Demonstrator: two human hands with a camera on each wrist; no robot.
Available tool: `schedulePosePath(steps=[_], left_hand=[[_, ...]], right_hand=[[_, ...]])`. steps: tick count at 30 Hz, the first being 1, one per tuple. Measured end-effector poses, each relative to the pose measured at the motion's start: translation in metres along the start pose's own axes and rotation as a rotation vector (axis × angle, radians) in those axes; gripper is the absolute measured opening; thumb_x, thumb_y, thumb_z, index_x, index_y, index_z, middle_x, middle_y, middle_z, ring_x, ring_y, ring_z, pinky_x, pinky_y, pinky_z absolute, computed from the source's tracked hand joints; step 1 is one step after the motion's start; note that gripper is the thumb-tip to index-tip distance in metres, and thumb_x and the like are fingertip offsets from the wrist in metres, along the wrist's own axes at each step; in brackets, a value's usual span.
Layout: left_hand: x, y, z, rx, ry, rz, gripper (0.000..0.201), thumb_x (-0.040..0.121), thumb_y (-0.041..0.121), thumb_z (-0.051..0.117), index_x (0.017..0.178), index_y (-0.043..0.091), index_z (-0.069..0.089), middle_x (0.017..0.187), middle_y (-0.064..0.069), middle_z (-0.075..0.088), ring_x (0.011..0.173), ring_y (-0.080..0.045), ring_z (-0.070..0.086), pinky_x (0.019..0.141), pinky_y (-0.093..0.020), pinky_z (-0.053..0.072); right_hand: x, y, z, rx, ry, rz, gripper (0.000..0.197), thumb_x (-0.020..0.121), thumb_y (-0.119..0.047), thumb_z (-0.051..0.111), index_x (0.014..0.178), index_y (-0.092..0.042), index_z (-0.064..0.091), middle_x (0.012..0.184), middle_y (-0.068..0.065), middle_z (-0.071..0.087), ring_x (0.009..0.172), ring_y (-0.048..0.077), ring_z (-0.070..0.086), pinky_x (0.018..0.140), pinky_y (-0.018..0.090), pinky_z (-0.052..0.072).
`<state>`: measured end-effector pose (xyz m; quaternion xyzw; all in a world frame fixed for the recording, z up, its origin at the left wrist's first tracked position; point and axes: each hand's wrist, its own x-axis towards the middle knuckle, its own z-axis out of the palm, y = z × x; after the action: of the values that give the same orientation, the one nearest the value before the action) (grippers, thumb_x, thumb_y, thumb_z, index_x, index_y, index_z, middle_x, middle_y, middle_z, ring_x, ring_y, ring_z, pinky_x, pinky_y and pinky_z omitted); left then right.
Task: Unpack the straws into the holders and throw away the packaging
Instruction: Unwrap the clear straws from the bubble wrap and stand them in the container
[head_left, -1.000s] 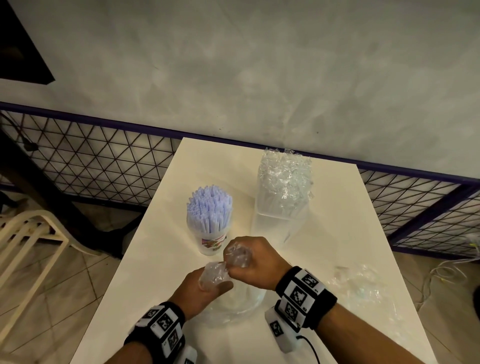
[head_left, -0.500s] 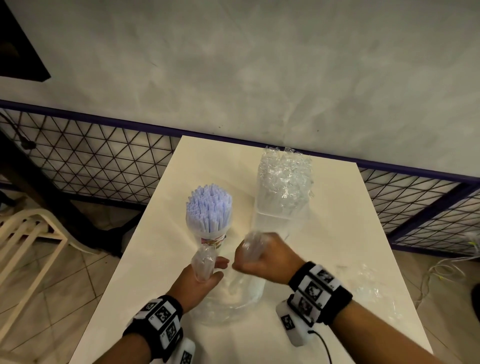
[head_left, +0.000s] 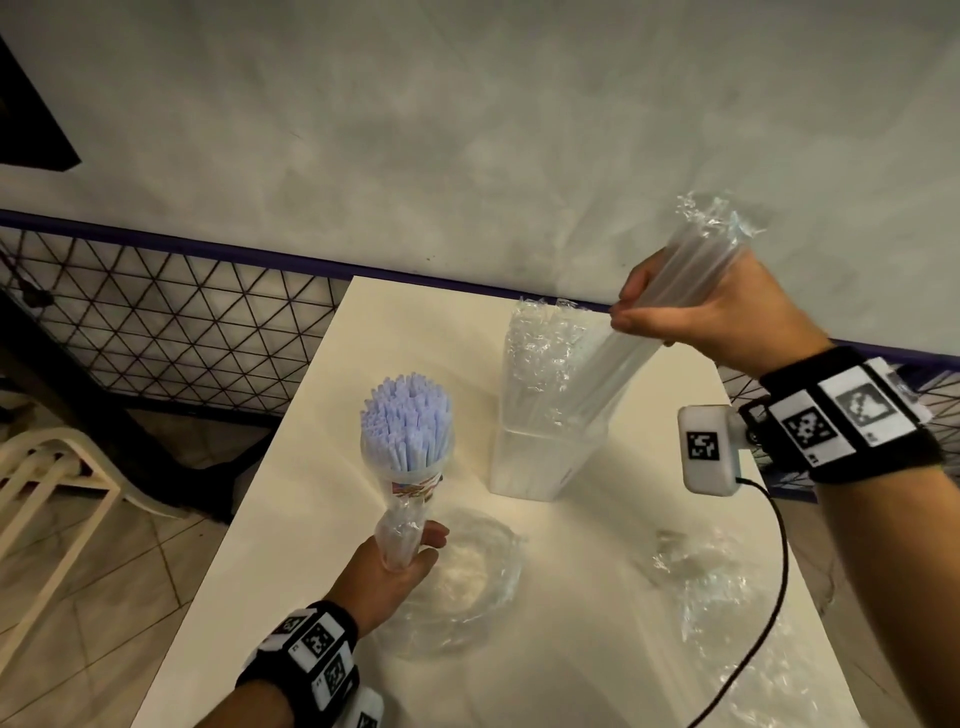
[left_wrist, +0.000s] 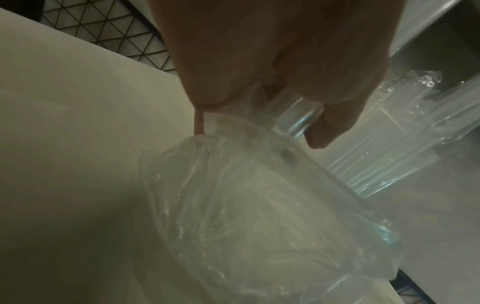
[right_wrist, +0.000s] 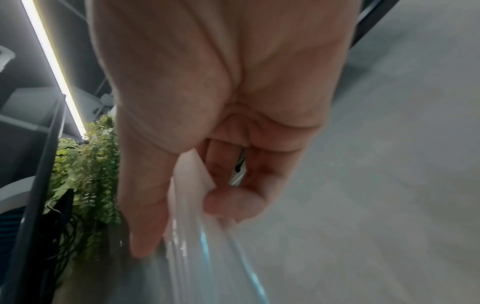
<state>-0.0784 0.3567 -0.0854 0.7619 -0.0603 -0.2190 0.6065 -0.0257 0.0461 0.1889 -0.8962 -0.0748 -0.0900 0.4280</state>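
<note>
The right hand (head_left: 711, 312) was raised above the counter (head_left: 291, 519), its grip closed around a bundle of clear straws (head_left: 675, 291) whose crinkled film ends stuck out above the fist, the lower ends slanting down into the square clear holder (head_left: 540, 467) below it. The left hand (head_left: 389, 571) stayed low, its grip pinching the empty, glossy, wrinkled plastic sleeve (head_left: 400, 530). Just beyond that hand stood a round holder (head_left: 415, 480) packed with pale lilac straws (head_left: 408, 415).
</note>
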Motion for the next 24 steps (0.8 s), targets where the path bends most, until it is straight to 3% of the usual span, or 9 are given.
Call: schedulePosePath(steps=[2, 7, 13, 16, 20, 24], left_hand=[[0.000, -0.001, 0.000, -0.001, 0.001, 0.002, 0.025, 0.074, 0.028, 0.061, 0.092, 0.043, 0.068, 0.102, 0.010, 0.073, 0.100, -0.004, 0.066, 0.094, -0.028, 0.048], [-0.001, -0.002, 0.000, -0.012, 0.006, 0.002, 0.024, 0.074, 0.027, 0.061, 0.093, 0.041, 0.069, 0.101, 0.008, 0.073, 0.100, -0.005, 0.066, 0.096, -0.030, 0.048], [-0.002, -0.001, 0.001, -0.011, 0.016, 0.001, 0.023, 0.070, 0.035, 0.063, 0.092, 0.039, 0.069, 0.100, 0.008, 0.074, 0.099, -0.005, 0.067, 0.096, -0.030, 0.049], [-0.001, -0.001, 0.001, -0.006, 0.019, 0.003, 0.023, 0.071, 0.033, 0.062, 0.092, 0.039, 0.070, 0.100, 0.008, 0.074, 0.098, -0.005, 0.067, 0.096, -0.031, 0.049], [-0.001, -0.002, 0.000, -0.001, 0.014, 0.008, 0.029, 0.065, 0.045, 0.060, 0.092, 0.039, 0.069, 0.100, 0.008, 0.073, 0.098, -0.006, 0.066, 0.097, -0.034, 0.049], [-0.002, -0.001, 0.001, -0.003, 0.015, 0.018, 0.030, 0.064, 0.046, 0.060, 0.091, 0.039, 0.069, 0.099, 0.007, 0.073, 0.098, -0.007, 0.067, 0.096, -0.035, 0.049]], right_hand=[[0.002, 0.005, 0.000, -0.006, -0.032, 0.001, 0.017, 0.074, -0.018, 0.086, 0.084, -0.011, 0.074, 0.085, 0.009, 0.074, 0.077, 0.034, 0.068, 0.058, 0.032, 0.055], [0.000, 0.021, 0.012, -0.008, -0.098, 0.057, 0.019, 0.075, -0.016, 0.085, 0.088, -0.014, 0.072, 0.090, -0.003, 0.077, 0.089, 0.012, 0.073, 0.079, 0.024, 0.058], [0.003, 0.023, 0.006, -0.007, -0.113, 0.063, 0.023, 0.072, -0.018, 0.087, 0.089, -0.017, 0.072, 0.093, -0.006, 0.075, 0.087, 0.004, 0.069, 0.077, 0.013, 0.051], [0.006, 0.022, 0.004, 0.046, -0.175, 0.057, 0.028, 0.071, -0.010, 0.087, 0.094, -0.014, 0.071, 0.094, -0.003, 0.076, 0.091, 0.005, 0.070, 0.079, 0.013, 0.050], [0.010, 0.027, 0.007, 0.105, -0.216, 0.073, 0.032, 0.072, -0.002, 0.085, 0.098, -0.011, 0.068, 0.095, 0.001, 0.077, 0.096, 0.011, 0.072, 0.082, 0.017, 0.053], [0.015, 0.023, 0.002, 0.075, -0.282, 0.037, 0.032, 0.071, -0.005, 0.085, 0.098, -0.012, 0.068, 0.099, 0.000, 0.077, 0.100, 0.012, 0.071, 0.089, 0.025, 0.053]])
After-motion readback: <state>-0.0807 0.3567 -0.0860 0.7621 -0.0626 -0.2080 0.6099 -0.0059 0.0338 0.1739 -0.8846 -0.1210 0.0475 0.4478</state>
